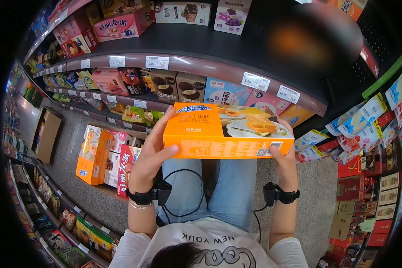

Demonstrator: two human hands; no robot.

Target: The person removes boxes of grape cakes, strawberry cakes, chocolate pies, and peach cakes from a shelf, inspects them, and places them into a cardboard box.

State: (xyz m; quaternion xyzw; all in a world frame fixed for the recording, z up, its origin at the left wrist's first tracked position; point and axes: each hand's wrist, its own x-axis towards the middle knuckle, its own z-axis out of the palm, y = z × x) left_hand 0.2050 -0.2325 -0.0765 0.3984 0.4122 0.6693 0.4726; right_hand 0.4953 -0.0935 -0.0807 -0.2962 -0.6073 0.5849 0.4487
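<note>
Held level in front of my body is an orange cake box [196,129] with a picture of sliced cake on its top face. My left hand [151,149] grips its left end, thumb on the near side and fingers behind. The right end is gripped by my right hand [283,161], its thumb pressed near the barcode. A similar orange box [93,154] stands in an open carton on the floor to my left, beside a red and white box [127,167]. Black straps with small modules circle both my wrists, and a black cable hangs over my lap.
The shelf edge [201,67] with price tags curves across ahead, boxed snacks above and below it. A brown carton [47,134] stands on the floor at far left. Hanging snack bags [366,116] line the right side. Another shelf of packets [89,236] runs along the lower left.
</note>
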